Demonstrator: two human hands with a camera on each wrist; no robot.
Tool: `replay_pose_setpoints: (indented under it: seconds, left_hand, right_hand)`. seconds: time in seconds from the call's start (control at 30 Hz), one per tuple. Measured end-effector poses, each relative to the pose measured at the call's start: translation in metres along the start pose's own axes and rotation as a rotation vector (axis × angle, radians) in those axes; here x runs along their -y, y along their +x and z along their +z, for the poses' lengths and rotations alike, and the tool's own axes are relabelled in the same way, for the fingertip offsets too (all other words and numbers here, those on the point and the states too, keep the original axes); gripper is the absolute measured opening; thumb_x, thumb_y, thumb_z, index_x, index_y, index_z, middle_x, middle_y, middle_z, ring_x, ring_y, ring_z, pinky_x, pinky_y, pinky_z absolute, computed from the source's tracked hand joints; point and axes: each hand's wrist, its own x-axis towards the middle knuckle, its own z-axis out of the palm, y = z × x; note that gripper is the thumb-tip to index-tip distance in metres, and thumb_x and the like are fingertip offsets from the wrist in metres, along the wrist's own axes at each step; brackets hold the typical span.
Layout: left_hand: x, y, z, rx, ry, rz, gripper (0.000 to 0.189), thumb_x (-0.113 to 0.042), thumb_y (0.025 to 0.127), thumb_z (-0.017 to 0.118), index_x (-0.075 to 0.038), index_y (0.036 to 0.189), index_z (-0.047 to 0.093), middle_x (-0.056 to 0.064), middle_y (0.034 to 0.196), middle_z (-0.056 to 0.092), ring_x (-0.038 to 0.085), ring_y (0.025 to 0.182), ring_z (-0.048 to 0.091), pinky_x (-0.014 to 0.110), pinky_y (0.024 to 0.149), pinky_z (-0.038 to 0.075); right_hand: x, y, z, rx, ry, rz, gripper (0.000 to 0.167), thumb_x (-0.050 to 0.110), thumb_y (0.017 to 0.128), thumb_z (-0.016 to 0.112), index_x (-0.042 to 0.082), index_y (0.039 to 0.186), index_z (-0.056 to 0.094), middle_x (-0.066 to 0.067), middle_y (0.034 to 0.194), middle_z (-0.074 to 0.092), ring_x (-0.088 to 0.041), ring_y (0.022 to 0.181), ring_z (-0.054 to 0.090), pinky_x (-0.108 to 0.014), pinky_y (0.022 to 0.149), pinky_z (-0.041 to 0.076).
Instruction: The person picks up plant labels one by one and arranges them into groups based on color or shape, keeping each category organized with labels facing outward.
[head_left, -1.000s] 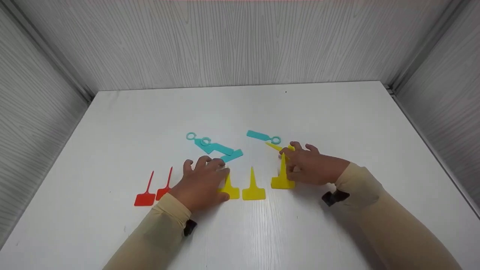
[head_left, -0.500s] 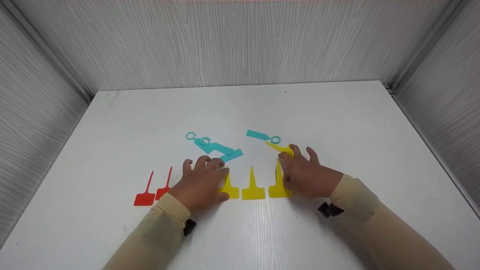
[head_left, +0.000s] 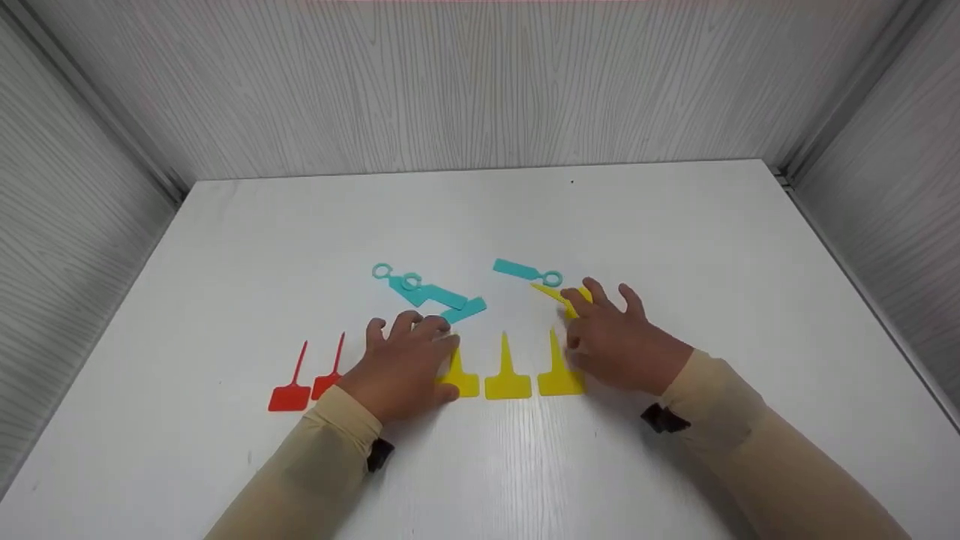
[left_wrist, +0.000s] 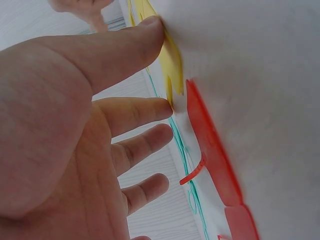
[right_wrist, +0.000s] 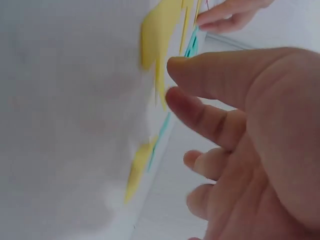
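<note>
My left hand rests over the left yellow T-shaped plant tag, its thumb and index fingertip touching it in the left wrist view. Beside it lie a middle yellow tag and a right yellow tag, stems pointing away. My right hand is just right of the last one; in the right wrist view a gap shows between its thumb and index finger, and they hold nothing. Under its outstretched fingers another yellow tag lies slanted, partly hidden.
Two red T-shaped tags lie to the left, one partly behind my left hand. Several teal tags, some with rings, lie farther back: an overlapping group and a single one. Wood-grained panels stand around the white table.
The right yellow tag has come down left and nearer, into line with the other two, and my right hand has let go of it. My left hand has stayed put.
</note>
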Motion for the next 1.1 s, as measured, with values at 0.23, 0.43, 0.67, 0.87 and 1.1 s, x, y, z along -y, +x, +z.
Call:
replay_pose_setpoints:
  seconds: [0.23, 0.43, 0.67, 0.87, 1.1]
  left_hand:
    - [-0.001, -0.003, -0.002, -0.007, -0.014, 0.0, 0.076, -0.05, 0.091, 0.09, -0.025, 0.158, 0.064, 0.005, 0.164, 0.052, 0.037, 0.155, 0.036, 0.071, 0.121, 0.029]
    - [-0.002, -0.006, -0.003, -0.013, -0.009, 0.001, 0.076, -0.051, 0.091, 0.09, -0.026, 0.158, 0.064, 0.005, 0.164, 0.053, 0.037, 0.155, 0.037, 0.071, 0.121, 0.029]
    - [-0.005, -0.009, -0.003, -0.009, -0.009, -0.013, 0.076, -0.05, 0.091, 0.09, -0.027, 0.158, 0.064, 0.004, 0.163, 0.053, 0.035, 0.154, 0.038, 0.071, 0.12, 0.028]
    - [-0.006, -0.009, -0.003, -0.007, -0.016, -0.011, 0.076, -0.05, 0.09, 0.09, -0.028, 0.158, 0.064, 0.004, 0.163, 0.054, 0.035, 0.154, 0.038, 0.071, 0.12, 0.029]
    - [-0.004, -0.01, -0.003, -0.002, -0.029, -0.02, 0.076, -0.049, 0.091, 0.091, -0.027, 0.158, 0.064, 0.003, 0.163, 0.053, 0.035, 0.154, 0.038, 0.07, 0.121, 0.027]
  right_hand:
    - [-0.039, 0.008, -0.025, -0.087, -0.026, 0.027, 0.04, 0.015, 0.098, 0.086, 0.009, 0.136, 0.076, -0.016, 0.155, 0.064, -0.037, 0.147, 0.057, -0.072, 0.128, 0.02]
    - [-0.066, 0.026, -0.034, -0.098, -0.144, -0.057, 0.054, 0.019, 0.091, 0.093, 0.019, 0.143, 0.076, -0.019, 0.168, 0.047, -0.049, 0.162, 0.027, -0.075, 0.124, 0.026]
    - [-0.074, 0.049, -0.043, -0.018, -0.228, -0.204, 0.06, 0.023, 0.087, 0.097, 0.027, 0.143, 0.077, -0.017, 0.174, 0.037, -0.052, 0.164, 0.016, -0.077, 0.121, 0.026]
    - [-0.074, 0.062, -0.047, 0.049, -0.309, -0.268, 0.048, 0.026, 0.086, 0.099, 0.032, 0.132, 0.084, -0.013, 0.169, 0.047, -0.051, 0.162, 0.022, -0.076, 0.122, 0.028]
    - [-0.071, 0.071, -0.044, 0.037, -0.386, -0.342, 0.039, 0.026, 0.085, 0.099, 0.032, 0.122, 0.088, -0.008, 0.159, 0.058, -0.045, 0.157, 0.033, -0.072, 0.118, 0.036]
